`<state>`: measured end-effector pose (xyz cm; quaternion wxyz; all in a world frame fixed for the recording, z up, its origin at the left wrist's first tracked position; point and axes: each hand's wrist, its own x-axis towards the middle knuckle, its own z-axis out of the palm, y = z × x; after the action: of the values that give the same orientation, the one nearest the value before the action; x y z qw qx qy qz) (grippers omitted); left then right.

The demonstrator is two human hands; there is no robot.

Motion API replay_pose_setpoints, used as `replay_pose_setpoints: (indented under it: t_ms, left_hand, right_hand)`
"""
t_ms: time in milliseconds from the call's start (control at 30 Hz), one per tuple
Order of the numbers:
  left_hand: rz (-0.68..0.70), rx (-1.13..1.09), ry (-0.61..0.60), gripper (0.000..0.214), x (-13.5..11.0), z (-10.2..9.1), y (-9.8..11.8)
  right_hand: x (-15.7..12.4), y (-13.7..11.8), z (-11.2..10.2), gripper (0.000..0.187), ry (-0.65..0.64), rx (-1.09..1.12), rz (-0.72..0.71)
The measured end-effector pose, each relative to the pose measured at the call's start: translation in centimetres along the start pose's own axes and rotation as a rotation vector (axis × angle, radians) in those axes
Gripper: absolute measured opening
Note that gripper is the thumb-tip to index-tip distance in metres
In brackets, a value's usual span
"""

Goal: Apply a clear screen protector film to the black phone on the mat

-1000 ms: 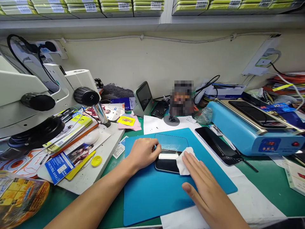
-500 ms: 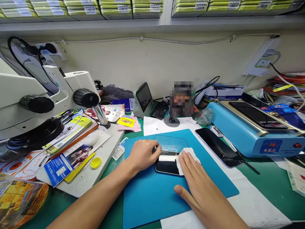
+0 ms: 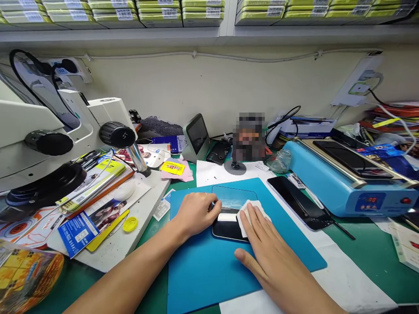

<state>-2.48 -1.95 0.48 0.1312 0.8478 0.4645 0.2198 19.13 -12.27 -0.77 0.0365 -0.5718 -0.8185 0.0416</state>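
A dark, glossy phone-sized panel lies on the blue mat, with a bright pale band reflected across it. Behind it a thin rounded outline shows on the blue, like a clear sheet or glass. My right hand lies flat on a folded white cloth over the panel's right part, fingers stretched and thumb apart. My left hand rests at the panel's left edge with fingers curled and thumb closed against them. Whatever is between those fingertips is hidden.
At left stand a microscope and a yellow cap. To the right lie a black phone and a blue heating machine with another phone on top. A glass jar and small display stand behind.
My right hand and the white cloth have slid slightly left across the panel. The left hand stays in place at its left edge.
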Motion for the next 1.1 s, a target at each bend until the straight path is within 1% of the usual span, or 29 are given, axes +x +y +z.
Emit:
replay_pose_setpoints:
  t_ms: [67, 167, 233, 300, 400, 467, 533, 667, 733, 800, 933, 1000, 1100]
  left_hand:
    - [0.002, -0.001, -0.003, 0.032, 0.0, 0.0, 0.0]
    - [0.004, -0.003, -0.007, 0.033, 0.0, 0.0, 0.0]
    - [0.004, -0.005, -0.010, 0.034, -0.1, -0.1, 0.0]
    - [0.003, -0.006, -0.014, 0.034, -0.1, -0.2, 0.1]
    - [0.000, -0.007, -0.021, 0.034, -0.2, -0.2, 0.2]
    - [-0.004, -0.006, -0.024, 0.034, -0.2, -0.1, 0.2]
    - [-0.013, -0.002, -0.027, 0.033, -0.1, -0.1, 0.1]
    - [-0.042, 0.018, -0.036, 0.032, 0.0, -0.1, 0.2]
    - [-0.052, 0.031, -0.045, 0.033, 0.0, -0.3, 0.3]
    - [-0.060, 0.041, -0.051, 0.035, 0.1, -0.4, 0.4]
    - [-0.087, 0.056, -0.055, 0.038, 0.0, -0.6, 0.4]
    - [-0.095, 0.060, -0.066, 0.039, 0.0, -0.6, 0.4]
    - [-0.103, 0.057, -0.082, 0.040, 0.0, -0.6, 0.3]
  right_hand:
    - [-0.7, 0.0, 0.5, 0.081, 0.041, -0.012, -0.009]
    - [-2.5, 0.3, 1.7, 0.084, 0.146, -0.046, -0.060]
    - [-3.0, 0.3, 2.1, 0.085, 0.170, -0.060, -0.081]
    - [-2.5, 0.2, 1.6, 0.082, 0.117, -0.044, -0.054]
    - [-0.5, -0.1, 0.0, 0.077, -0.007, 0.017, 0.027]
    - [0.5, -0.3, -0.7, 0.077, -0.048, 0.047, 0.061]
    - [0.4, -0.4, -0.6, 0.076, -0.042, 0.057, 0.074]
    - [-2.0, -0.7, 1.1, 0.079, 0.079, 0.028, 0.015]
    - [-2.5, -0.8, 1.5, 0.081, 0.100, 0.020, -0.007]
    - [-1.8, -0.9, 1.2, 0.082, 0.058, 0.027, 0.014]
    - [0.3, -1.2, -0.2, 0.085, -0.059, 0.071, 0.059]
    - [0.3, -1.5, -0.4, 0.086, -0.076, 0.086, 0.062]
    - [-0.8, -1.9, -0.1, 0.089, -0.085, 0.102, 0.025]
